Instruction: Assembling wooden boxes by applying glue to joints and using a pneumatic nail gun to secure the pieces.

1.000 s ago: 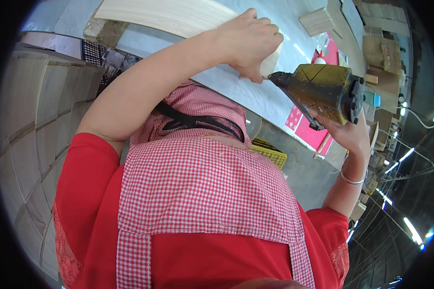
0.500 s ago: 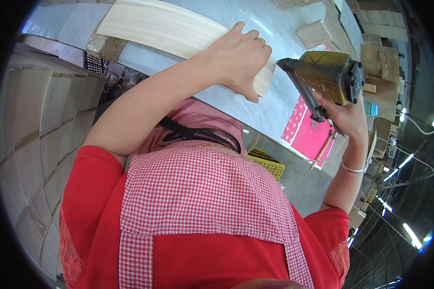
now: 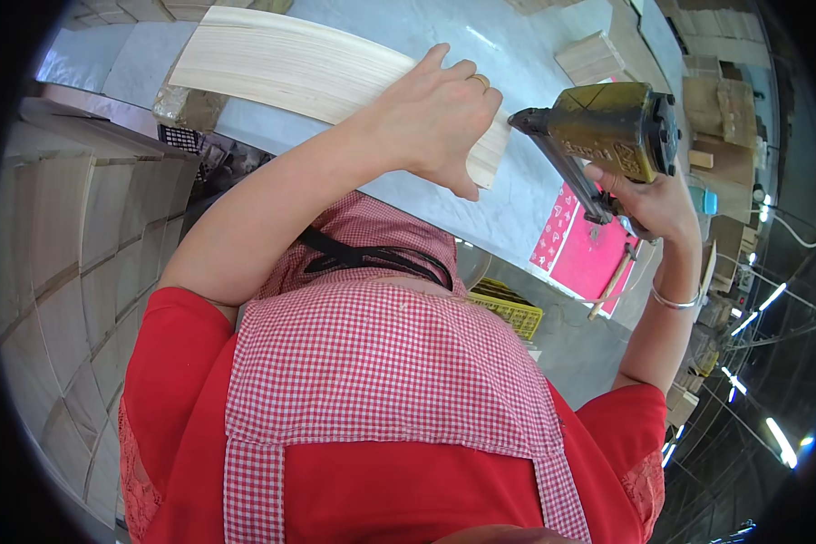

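A long pale wooden board (image 3: 290, 63) lies over the worktable, its right end under my left hand (image 3: 440, 118). My left hand spans that end, with the thumb at the near edge and the fingers over the far side; the undersides of the fingers are hidden. In my right hand (image 3: 657, 204) is a nail gun (image 3: 603, 131), yellowish and black, held by its handle. The nose of the nail gun points left, right by the board's end. Whether the nose touches the wood, I cannot tell.
The worktable (image 3: 517, 222) has a bluish marbled top. A pink patterned sheet (image 3: 589, 258) with a hammer (image 3: 610, 283) lies at its right. Wooden blocks (image 3: 594, 59) stand at the far right. A yellow crate (image 3: 508, 308) sits below the near edge; stacked panels (image 3: 54, 254) rise on the left.
The nail gun has shifted slightly left and up, with its nose closer to the board's end. My left hand and the board have moved a little left in the picture.
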{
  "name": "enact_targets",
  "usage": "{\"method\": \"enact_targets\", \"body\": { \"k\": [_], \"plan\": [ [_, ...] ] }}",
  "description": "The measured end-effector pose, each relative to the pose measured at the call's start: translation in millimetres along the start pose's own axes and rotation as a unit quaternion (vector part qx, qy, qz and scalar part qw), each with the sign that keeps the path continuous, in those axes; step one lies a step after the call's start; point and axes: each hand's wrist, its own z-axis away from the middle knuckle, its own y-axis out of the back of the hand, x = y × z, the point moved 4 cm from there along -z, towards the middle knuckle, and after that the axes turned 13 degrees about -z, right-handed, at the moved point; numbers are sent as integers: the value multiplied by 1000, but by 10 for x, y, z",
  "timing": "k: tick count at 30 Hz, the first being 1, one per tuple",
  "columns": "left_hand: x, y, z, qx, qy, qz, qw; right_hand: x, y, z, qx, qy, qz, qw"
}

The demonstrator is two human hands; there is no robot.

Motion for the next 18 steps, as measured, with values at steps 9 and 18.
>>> {"method": "enact_targets", "body": {
  "k": [9, 18],
  "plan": [
    [-147, 54, 65, 76, 3, -11, 997, 474, 41, 366, 149, 70, -49, 985],
    [-715, 839, -249, -225, -21, 108, 968, 2439, -30, 1185, 353, -63, 178, 916]
  ]
}}
